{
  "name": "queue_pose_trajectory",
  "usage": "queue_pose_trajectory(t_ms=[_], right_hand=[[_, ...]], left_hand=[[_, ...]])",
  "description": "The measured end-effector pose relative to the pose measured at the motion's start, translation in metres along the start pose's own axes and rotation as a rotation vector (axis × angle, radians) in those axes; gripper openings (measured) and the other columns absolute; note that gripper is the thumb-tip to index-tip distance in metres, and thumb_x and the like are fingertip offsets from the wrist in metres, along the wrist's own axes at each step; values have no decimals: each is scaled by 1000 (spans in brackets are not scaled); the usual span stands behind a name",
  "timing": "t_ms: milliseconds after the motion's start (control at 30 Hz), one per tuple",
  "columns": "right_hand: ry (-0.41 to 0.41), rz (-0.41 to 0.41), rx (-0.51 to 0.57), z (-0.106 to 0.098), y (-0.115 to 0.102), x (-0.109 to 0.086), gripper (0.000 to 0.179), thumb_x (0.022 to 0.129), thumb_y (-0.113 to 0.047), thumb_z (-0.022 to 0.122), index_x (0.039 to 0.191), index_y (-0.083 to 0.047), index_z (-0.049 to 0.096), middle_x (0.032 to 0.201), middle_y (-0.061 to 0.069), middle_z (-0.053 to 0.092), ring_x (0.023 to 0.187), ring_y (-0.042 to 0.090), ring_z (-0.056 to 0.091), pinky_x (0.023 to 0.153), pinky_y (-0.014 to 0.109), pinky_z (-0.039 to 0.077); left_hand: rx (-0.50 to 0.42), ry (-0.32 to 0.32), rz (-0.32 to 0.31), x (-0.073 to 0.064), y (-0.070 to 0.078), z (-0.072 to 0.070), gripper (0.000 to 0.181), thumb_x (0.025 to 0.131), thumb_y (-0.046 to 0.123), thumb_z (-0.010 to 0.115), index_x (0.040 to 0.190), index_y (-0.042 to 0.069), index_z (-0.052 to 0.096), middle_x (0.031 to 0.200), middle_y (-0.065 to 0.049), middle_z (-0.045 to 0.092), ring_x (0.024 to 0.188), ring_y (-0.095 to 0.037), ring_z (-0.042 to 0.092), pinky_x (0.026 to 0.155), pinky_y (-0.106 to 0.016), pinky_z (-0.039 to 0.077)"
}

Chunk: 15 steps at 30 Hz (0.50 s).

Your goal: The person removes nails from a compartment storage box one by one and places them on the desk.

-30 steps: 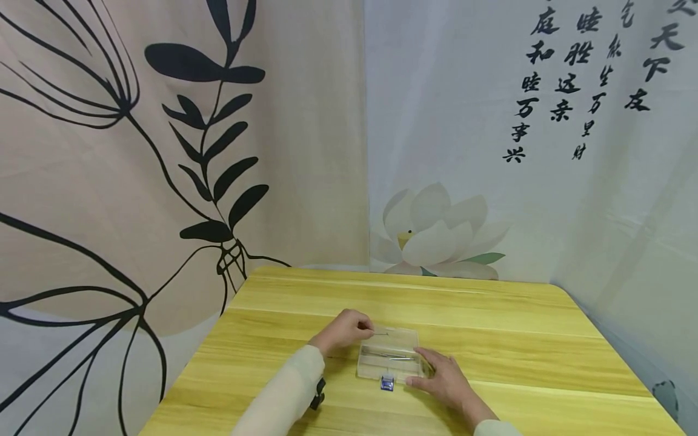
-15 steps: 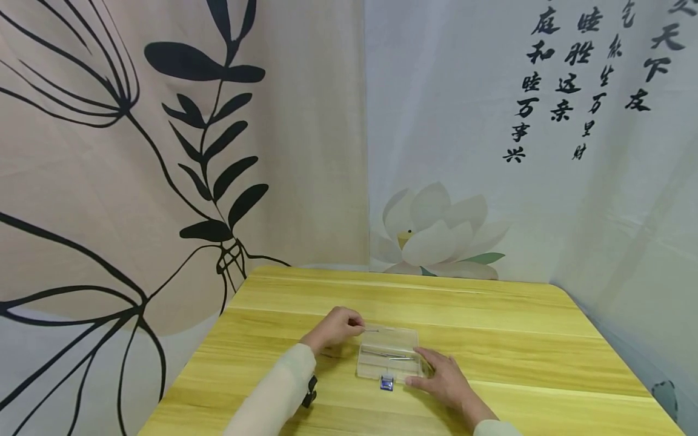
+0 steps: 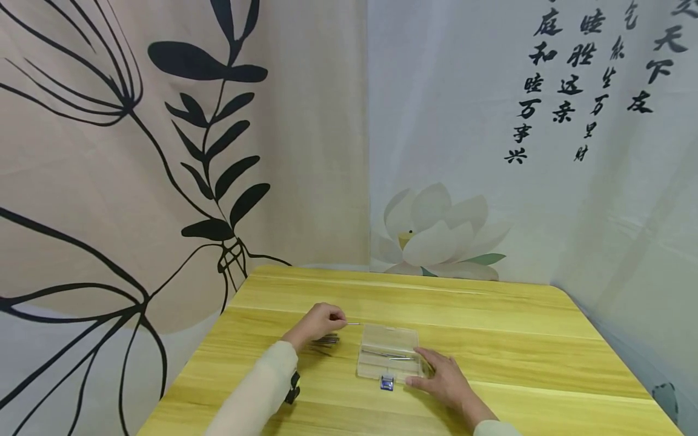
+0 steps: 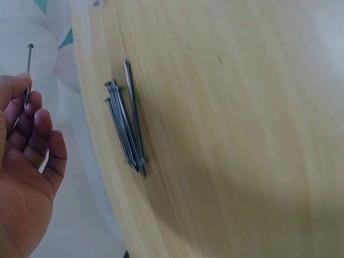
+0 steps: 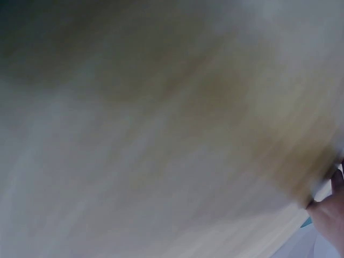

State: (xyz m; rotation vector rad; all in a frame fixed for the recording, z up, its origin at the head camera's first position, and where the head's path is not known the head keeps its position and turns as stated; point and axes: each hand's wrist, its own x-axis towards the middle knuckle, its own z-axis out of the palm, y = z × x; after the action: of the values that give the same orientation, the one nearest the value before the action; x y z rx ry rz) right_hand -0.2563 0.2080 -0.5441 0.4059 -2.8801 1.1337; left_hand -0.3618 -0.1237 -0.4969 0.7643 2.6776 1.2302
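Note:
My left hand pinches a thin metal nail between thumb and fingertips, its head end sticking out. In the head view it is raised left of a clear plastic box, over a small pile of nails lying side by side on the table. The box stands with its lid swung back, and a few nails lie inside. At the box's right end, my right hand holds it, thumb at the front corner and fingers at the back. Only part of this hand shows in the blurred right wrist view.
A blue latch hangs at the box's front edge. The wooden table has a printed curtain behind it. A black band sits at the left wrist.
My left hand has drawn the nail leftward from over the box's lid, and the pile on the table now shows beneath it. The right hand and box have stayed put.

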Motion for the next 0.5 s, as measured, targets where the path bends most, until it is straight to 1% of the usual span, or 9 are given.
queue_pose_trajectory(t_ms=[100,233,367,500], right_hand=[[4,-4,-3,0,0,0,79,80,-50,79,142,-9,53,142,23,51,132,46,42,112,66,7],[2,-7,1,-1,-1,-1,79,80,-50,79,142,-8,53,141,24,51,132,47,42,111,67,7],[-4,-3,3,-1,-2,-2,79,80,-50,79,142,-8,53,142,24,50,133,47,42,112,66,7],[-9,4,5,-1,-1,-1,79,80,-50,78,142,-8,53,142,24,49,133,47,41,112,66,6]], left_hand=[[0,4,-13,-4,-4,-4,16,98,12,63,96,-1,72,84,-8,67,67,-10,49,64,-29,45],[-19,9,-43,-11,-10,-8,14,97,12,65,96,-1,71,84,-3,65,70,-13,51,65,-31,45],[-21,10,-63,-19,-16,-11,11,97,13,66,94,3,72,85,0,64,73,-15,53,66,-32,47],[16,6,-61,-27,-23,-14,9,96,13,67,91,8,72,84,3,64,73,-13,54,65,-30,47]])
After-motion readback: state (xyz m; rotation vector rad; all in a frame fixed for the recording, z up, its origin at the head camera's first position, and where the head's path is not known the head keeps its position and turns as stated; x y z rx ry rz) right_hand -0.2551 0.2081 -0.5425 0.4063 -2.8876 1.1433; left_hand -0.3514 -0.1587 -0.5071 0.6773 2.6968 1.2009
